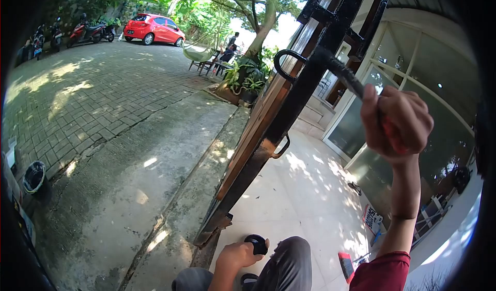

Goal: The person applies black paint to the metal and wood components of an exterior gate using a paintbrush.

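Nearest the camera, the left hand (238, 255) rests low by the person's bent knee (289, 260) in grey trousers, fingers curled around a small black round thing (257, 244), poss. a cap or lid; can't tell exactly what it is. The right arm, in a red sleeve (385, 273), reaches up w/ the right hand (395, 126) shut tight on the red handle of a paintbrush (345, 76). The brush's dark, paint-coated head touches the black frame of the gate (297, 100), just beside a curved black handle loop (284, 64) on the gate's edge. The gate stands tilted in view, w/ brown wood panels on its left face and a second small handle (281, 147) lower down. Hands are well apart: left one down at the knee, right one raised at the gate. On the pale tiled floor (294, 187) to the right lie a red-edged item (346, 265) and a printed packet (372, 218), near a glass door (413, 84). Left of the gate runs a concrete strip, then brick paving (93, 95). Further off: potted plants (245, 82), chairs w/ people under a tree, a red car (154, 29) and parked motorbikes (90, 31).
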Tool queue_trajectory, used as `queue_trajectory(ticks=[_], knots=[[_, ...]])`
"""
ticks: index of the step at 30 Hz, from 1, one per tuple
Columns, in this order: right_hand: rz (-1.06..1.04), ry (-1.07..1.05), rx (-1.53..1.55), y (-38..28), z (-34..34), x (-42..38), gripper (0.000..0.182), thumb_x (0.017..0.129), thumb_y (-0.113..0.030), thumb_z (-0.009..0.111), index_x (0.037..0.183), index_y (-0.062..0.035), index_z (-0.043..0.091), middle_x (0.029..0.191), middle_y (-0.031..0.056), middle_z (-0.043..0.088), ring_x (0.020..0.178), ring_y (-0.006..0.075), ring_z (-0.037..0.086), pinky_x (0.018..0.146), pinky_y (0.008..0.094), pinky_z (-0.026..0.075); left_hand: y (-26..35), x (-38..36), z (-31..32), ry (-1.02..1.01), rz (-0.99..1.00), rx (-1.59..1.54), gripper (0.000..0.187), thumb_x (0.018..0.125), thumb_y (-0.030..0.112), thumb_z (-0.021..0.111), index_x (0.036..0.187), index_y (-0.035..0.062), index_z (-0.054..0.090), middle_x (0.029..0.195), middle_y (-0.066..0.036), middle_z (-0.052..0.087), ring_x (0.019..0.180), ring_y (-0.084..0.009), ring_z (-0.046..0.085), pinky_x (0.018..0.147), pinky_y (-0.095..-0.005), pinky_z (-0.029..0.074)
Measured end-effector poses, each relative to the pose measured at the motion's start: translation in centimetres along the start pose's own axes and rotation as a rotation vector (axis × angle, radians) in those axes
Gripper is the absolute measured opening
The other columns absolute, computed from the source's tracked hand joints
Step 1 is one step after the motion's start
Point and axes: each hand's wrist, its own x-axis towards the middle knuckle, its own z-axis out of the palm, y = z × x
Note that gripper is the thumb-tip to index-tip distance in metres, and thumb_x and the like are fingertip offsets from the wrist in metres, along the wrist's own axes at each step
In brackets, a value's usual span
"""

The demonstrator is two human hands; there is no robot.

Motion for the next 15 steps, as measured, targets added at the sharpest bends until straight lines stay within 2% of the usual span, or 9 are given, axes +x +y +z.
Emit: queue_trajectory(ticks=[1,2,3,5,7,8,9,13,15], knots=[[-0.068,-0.124,0.213,-0.5,0.7,-0.8,0.014,0.073,0.006,0.063,0.076,-0.0043,0.054,0.049,-0.0041,0.039,0.036,0.0079,0.041,0.032,0.027,0.029,-0.1,-0.1,0.1,-0.006,0.002,-0.001,0.061,0.079,0.058,0.062,0.105,0.0025,0.065,0.101,-0.019,0.067,0.099,-0.0352,0.063,0.085,-0.0413,0.049],[-0.084,-0.3,0.458,-1.5,1.3,-2.4,0.017,0.074,0.002,0.062,0.089,-0.0032,0.055,0.054,-0.0031,0.039,0.039,0.0088,0.044,0.032,0.0266,0.031,-0.1,-0.1,0.2,0.014,-0.004,-0.003,0.061,0.079,0.059,0.062,0.105,0.0029,0.065,0.101,-0.019,0.067,0.099,-0.0351,0.063,0.085,-0.0414,0.049],[-0.252,-0.386,0.363,-2.8,1.6,-3.3,0.013,0.076,-0.001,0.061,0.088,-0.0038,0.054,0.055,-0.0028,0.037,0.039,0.0097,0.042,0.032,0.0272,0.032,-0.1,0.0,0.2,0.039,-0.009,-0.004,0.061,0.079,0.059,0.063,0.105,0.0033,0.065,0.101,-0.019,0.067,0.099,-0.0351,0.063,0.086,-0.0415,0.049],[-0.085,-0.46,0.708,-4.5,1.2,-3.6,0.014,0.074,0.002,0.064,0.081,-0.0049,0.054,0.053,-0.0006,0.037,0.038,0.0133,0.04,0.034,0.03,0.028,-0.1,0.2,0.4,0.035,0.004,-0.012,0.062,0.079,0.059,0.062,0.105,0.0036,0.065,0.101,-0.019,0.067,0.099,-0.0354,0.063,0.086,-0.0415,0.049],[0.125,-0.366,0.717,-4.3,1.2,-3.1,0.022,0.077,0.005,0.064,0.067,-0.0073,0.049,0.049,-0.0005,0.036,0.036,0.0137,0.039,0.034,0.0313,0.026,0.0,0.0,0.5,0.022,0.007,-0.021,0.062,0.079,0.06,0.062,0.104,0.004,0.065,0.1,-0.019,0.067,0.099,-0.0356,0.063,0.086,-0.0415,0.049],[0.126,-0.281,0.594,-3.3,1.5,-2.5,0.035,0.075,0.012,0.063,0.059,-0.0091,0.039,0.045,0.0011,0.035,0.032,0.0142,0.036,0.033,0.0298,0.021,0.2,-0.3,0.3,0.014,0.004,-0.016,0.062,0.079,0.06,0.061,0.104,0.0039,0.066,0.101,-0.02,0.067,0.099,-0.0358,0.063,0.087,-0.0416,0.049],[0.142,-0.227,0.439,-1.7,1.4,-2.9,0.033,0.076,0.01,0.063,0.06,-0.0081,0.041,0.045,0.0011,0.036,0.032,0.0138,0.035,0.034,0.0297,0.024,0.5,-0.7,0.0,0.006,0.003,-0.012,0.062,0.079,0.061,0.061,0.104,0.0038,0.066,0.101,-0.02,0.067,0.099,-0.036,0.063,0.087,-0.0417,0.048],[-0.024,0.01,-0.03,0.1,-0.7,-1.1,0.034,0.076,0.011,0.064,0.06,-0.0071,0.04,0.045,0.0,0.034,0.035,0.0114,0.033,0.035,0.0282,0.025,0.8,-1.3,-0.7,-0.015,-0.02,-0.024,0.062,0.079,0.061,0.06,0.101,0.0034,0.067,0.102,-0.021,0.066,0.1,-0.036,0.063,0.087,-0.0415,0.048],[-0.126,-0.082,0.103,-1.0,0.3,-1.9,0.033,0.075,0.011,0.063,0.061,-0.0088,0.039,0.048,-0.002,0.034,0.036,0.0093,0.035,0.033,0.028,0.026,0.7,-1.4,-0.5,0.027,-0.011,-0.027,0.062,0.079,0.062,0.06,0.099,0.0029,0.068,0.103,-0.021,0.066,0.1,-0.0355,0.063,0.087,-0.0412,0.048]])
